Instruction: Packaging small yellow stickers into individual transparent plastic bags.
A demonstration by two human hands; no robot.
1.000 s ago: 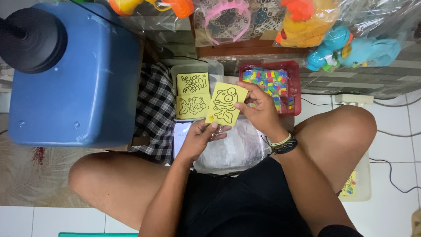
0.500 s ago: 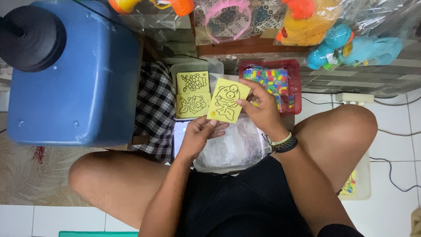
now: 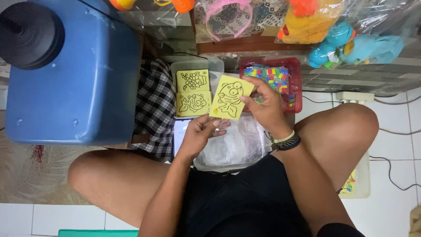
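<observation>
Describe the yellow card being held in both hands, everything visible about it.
The yellow card is a flat, thin rectangle, seemingly card or foam, with a black outline drawing of a big-eyed cartoon fish. It is tilted, face up to the camera. The right hand grips its right edge; the left hand touches its lower edge. It overlaps a clear plastic bin.

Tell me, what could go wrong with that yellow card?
The yellow card is pinched only at its edges by the right hand and left hand, so it might bend or slip. If it drops, it could land on the two cards lying beside it, or knock the red tray of small coloured pieces.
</observation>
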